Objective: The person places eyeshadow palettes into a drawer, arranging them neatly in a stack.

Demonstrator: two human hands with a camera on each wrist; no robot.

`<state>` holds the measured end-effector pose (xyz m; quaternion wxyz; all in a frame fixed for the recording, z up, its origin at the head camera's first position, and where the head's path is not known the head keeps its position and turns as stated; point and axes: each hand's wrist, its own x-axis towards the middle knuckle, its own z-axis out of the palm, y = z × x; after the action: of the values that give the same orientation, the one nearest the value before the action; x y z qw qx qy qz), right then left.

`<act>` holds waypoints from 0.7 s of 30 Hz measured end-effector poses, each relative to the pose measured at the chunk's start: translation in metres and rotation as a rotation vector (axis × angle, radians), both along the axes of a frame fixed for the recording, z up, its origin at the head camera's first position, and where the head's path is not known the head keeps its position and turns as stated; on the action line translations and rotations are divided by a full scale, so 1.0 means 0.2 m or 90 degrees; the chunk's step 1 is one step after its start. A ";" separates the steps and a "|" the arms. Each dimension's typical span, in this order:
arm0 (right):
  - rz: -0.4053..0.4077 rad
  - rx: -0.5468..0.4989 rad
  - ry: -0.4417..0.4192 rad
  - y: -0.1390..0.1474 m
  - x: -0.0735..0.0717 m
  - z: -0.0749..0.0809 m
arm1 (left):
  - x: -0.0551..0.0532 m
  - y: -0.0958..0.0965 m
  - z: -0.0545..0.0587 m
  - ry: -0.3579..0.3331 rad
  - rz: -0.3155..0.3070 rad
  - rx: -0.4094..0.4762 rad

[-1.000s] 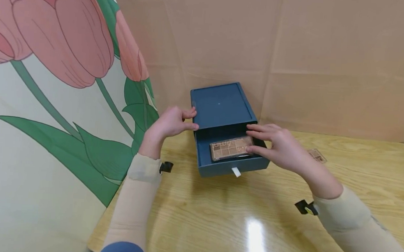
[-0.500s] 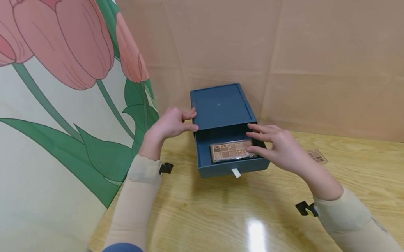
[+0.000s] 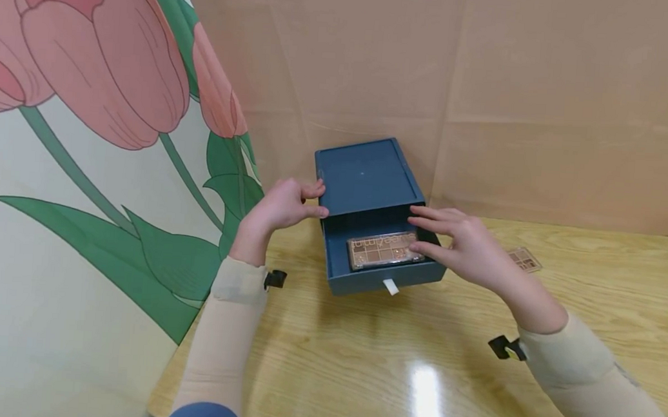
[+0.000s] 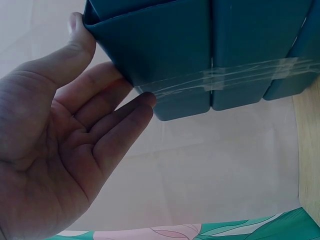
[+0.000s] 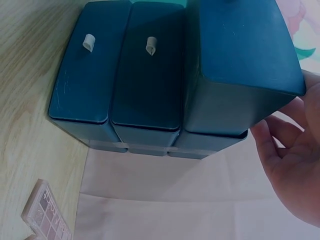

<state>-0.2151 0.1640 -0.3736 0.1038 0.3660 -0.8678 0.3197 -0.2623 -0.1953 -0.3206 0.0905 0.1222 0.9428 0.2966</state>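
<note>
Palette (image 3: 382, 250) in the pulled-out top drawer (image 3: 359, 283). Left hand (image 3: 280, 206) loosely spread against the side of the cabinet (image 3: 368, 175), right hand (image 3: 471, 247) spread at the drawer's right wall. Best to brace the cabinet and guide the drawer squarely, without jolting the palette.

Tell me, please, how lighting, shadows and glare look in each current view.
Head: fairly bright, a white glare streak on the table, shadow beneath the drawer; left wrist: dimmer, with shiny lines along the clear tape; right wrist: also dim, the drawer brighter on its front than its side.
</note>
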 end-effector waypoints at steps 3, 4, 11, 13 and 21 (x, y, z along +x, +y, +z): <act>-0.006 -0.009 -0.007 0.00 0.00 -0.01 | 0.00 0.00 0.00 0.001 0.000 -0.001; -0.007 -0.013 -0.010 0.00 0.00 -0.01 | 0.00 0.00 0.00 0.001 0.000 -0.001; -0.014 -0.043 -0.006 0.00 0.02 -0.02 | 0.01 0.00 0.00 0.000 -0.002 0.000; -0.016 -0.052 -0.006 0.00 0.03 -0.03 | 0.01 -0.01 0.00 0.000 -0.003 -0.001; -0.038 -0.093 -0.042 0.00 0.07 -0.04 | 0.03 -0.02 0.00 0.002 -0.013 0.003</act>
<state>-0.2008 0.1645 -0.3824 0.1107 0.3208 -0.8555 0.3911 -0.2566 -0.2002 -0.3203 0.0916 0.1325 0.9410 0.2974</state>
